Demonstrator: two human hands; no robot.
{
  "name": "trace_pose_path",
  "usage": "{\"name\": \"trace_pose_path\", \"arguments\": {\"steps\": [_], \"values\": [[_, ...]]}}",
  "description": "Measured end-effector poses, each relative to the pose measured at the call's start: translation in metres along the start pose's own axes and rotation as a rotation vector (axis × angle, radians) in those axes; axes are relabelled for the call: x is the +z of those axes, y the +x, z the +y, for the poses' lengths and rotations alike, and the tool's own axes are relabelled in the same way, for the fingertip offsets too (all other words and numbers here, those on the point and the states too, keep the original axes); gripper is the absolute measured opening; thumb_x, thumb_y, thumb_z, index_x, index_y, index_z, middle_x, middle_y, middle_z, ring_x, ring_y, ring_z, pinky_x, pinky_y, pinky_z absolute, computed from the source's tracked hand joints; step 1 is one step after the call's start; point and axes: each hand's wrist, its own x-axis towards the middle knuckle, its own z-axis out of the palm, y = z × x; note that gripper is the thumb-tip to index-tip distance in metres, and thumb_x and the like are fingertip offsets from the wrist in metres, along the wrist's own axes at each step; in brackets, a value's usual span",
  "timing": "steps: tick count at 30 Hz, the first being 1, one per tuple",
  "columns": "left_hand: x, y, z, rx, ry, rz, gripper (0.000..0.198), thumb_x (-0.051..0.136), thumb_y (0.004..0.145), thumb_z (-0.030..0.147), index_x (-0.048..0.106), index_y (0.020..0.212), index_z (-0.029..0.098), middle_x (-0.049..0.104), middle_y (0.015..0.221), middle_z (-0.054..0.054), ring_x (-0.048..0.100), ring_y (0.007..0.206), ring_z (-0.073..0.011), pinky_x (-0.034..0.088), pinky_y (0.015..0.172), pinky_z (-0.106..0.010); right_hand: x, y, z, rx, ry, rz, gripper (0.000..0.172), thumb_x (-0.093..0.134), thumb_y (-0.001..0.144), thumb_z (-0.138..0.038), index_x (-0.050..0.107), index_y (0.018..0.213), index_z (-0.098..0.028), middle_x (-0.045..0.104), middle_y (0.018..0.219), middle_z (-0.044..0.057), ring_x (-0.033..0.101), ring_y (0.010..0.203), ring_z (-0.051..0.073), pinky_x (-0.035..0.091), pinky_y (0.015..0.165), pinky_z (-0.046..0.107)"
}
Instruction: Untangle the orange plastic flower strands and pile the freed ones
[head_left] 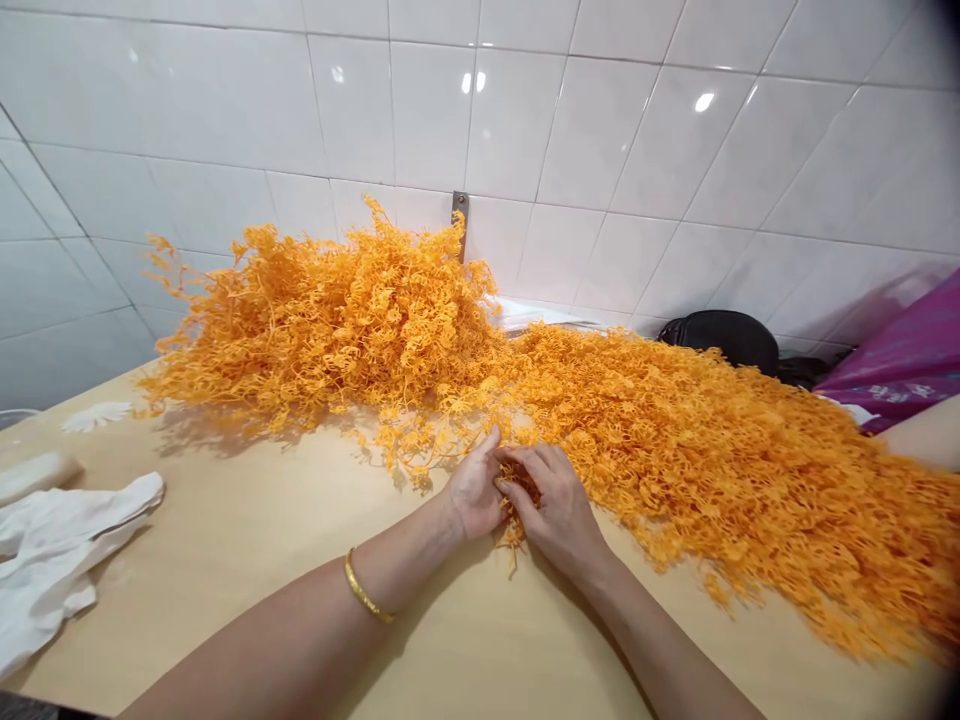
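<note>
Held sprig [513, 535] half hidden, white cloth [71, 545] cropped

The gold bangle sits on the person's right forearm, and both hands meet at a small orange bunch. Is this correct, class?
Not quite: the head view shows the gold bangle on the left forearm. The left hand and right hand do meet at a small orange bunch.

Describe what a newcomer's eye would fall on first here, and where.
Orange probably strikes first: a taller pile at the back left of the table, a flatter pile along the right. In front, the left hand and right hand meet at orange strands; a gold bangle circles the left forearm.
</note>
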Motion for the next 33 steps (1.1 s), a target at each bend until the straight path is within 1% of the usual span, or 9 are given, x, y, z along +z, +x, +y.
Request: {"name": "trace_pose_path", "arguments": {"steps": [5, 9, 13, 17, 20, 24, 27, 31, 33], "values": [[-0.007, 0.006, -0.002, 0.082, -0.023, 0.035, 0.017, 0.043, 0.077, 0.025, 0.050, 0.067, 0.013, 0.053, 0.057, -0.001, 0.050, 0.050, -0.0082, 0.041, 0.051, -0.020, 0.001, 0.000, -0.001, -0.014, 0.089, 0.045, 0.020, 0.037, 0.080, -0.016, 0.056, 0.085, -0.019, 0.054, 0.083, 0.005, 0.044, 0.079, 0.017, 0.035, 0.072, 0.032], [-0.009, 0.006, -0.002, 0.152, 0.057, 0.118, 0.004, 0.052, 0.071, 0.012, 0.049, 0.070, 0.014, 0.054, 0.060, 0.000, 0.052, 0.051, -0.0080, 0.042, 0.052, -0.021, -0.001, 0.000, -0.001, 0.125, 0.345, 0.083, 0.017, 0.038, 0.081, -0.023, 0.055, 0.082, -0.020, 0.053, 0.077, 0.002, 0.044, 0.075, 0.015, 0.035, 0.067, 0.028], [-0.006, 0.004, -0.005, 0.274, 0.237, 0.143, 0.012, 0.058, 0.068, 0.017, 0.046, 0.065, 0.014, 0.052, 0.055, 0.000, 0.051, 0.047, -0.0088, 0.041, 0.049, -0.022, 0.000, -0.001, 0.005, 0.324, 0.652, 0.115, 0.016, 0.041, 0.079, -0.031, 0.052, 0.076, -0.019, 0.048, 0.068, -0.001, 0.043, 0.065, 0.012, 0.035, 0.061, 0.024], [-0.005, 0.002, -0.009, 0.375, 0.435, 0.151, 0.027, 0.061, 0.064, 0.032, 0.042, 0.056, 0.015, 0.042, 0.044, 0.005, 0.039, 0.037, -0.0050, 0.031, 0.039, -0.019, 0.004, 0.000, 0.012, 0.442, 0.824, 0.196, 0.016, 0.045, 0.077, -0.034, 0.049, 0.072, -0.019, 0.045, 0.065, -0.003, 0.040, 0.060, 0.010, 0.034, 0.058, 0.022], [-0.005, 0.000, -0.010, 0.407, 0.556, 0.156, 0.032, 0.059, 0.064, 0.039, 0.041, 0.054, 0.015, 0.037, 0.041, 0.006, 0.032, 0.034, -0.0034, 0.024, 0.036, -0.018, 0.003, 0.000, 0.014, 0.473, 0.816, 0.195, 0.018, 0.045, 0.077, -0.034, 0.049, 0.070, -0.019, 0.046, 0.063, -0.003, 0.041, 0.059, 0.009, 0.034, 0.057, 0.021], [-0.004, -0.001, -0.010, 0.481, 0.629, 0.208, 0.035, 0.059, 0.063, 0.042, 0.039, 0.054, 0.015, 0.035, 0.041, 0.007, 0.029, 0.036, -0.0028, 0.022, 0.037, -0.017, 0.000, 0.001, 0.009, 0.439, 0.811, 0.107, 0.019, 0.046, 0.076, -0.036, 0.051, 0.077, -0.018, 0.051, 0.067, -0.001, 0.046, 0.061, 0.010, 0.036, 0.057, 0.022], [-0.005, -0.001, -0.011, 0.482, 0.638, 0.194, 0.035, 0.059, 0.062, 0.042, 0.037, 0.054, 0.016, 0.034, 0.042, 0.007, 0.029, 0.037, -0.0031, 0.023, 0.037, -0.017, 0.000, 0.000, 0.002, 0.378, 0.646, 0.071, 0.019, 0.046, 0.076, -0.035, 0.052, 0.075, -0.017, 0.051, 0.067, -0.001, 0.046, 0.062, 0.011, 0.035, 0.057, 0.023], [-0.004, -0.002, -0.013, 0.473, 0.697, 0.158, 0.035, 0.057, 0.063, 0.042, 0.035, 0.051, 0.017, 0.032, 0.040, 0.007, 0.029, 0.034, -0.0036, 0.021, 0.035, -0.018, -0.006, -0.001, -0.004, 0.283, 0.252, 0.177, 0.023, 0.042, 0.079, -0.031, 0.050, 0.062, -0.018, 0.046, 0.058, -0.001, 0.042, 0.059, 0.012, 0.032, 0.057, 0.025], [-0.005, -0.002, -0.012, 0.494, 0.716, 0.175, 0.037, 0.056, 0.064, 0.041, 0.033, 0.050, 0.017, 0.031, 0.039, 0.007, 0.028, 0.033, -0.0034, 0.020, 0.035, -0.018, -0.016, -0.001, 0.002, 0.287, 0.186, 0.272, 0.020, 0.043, 0.078, -0.031, 0.051, 0.065, -0.018, 0.047, 0.059, 0.000, 0.042, 0.059, 0.012, 0.032, 0.056, 0.025]]}}
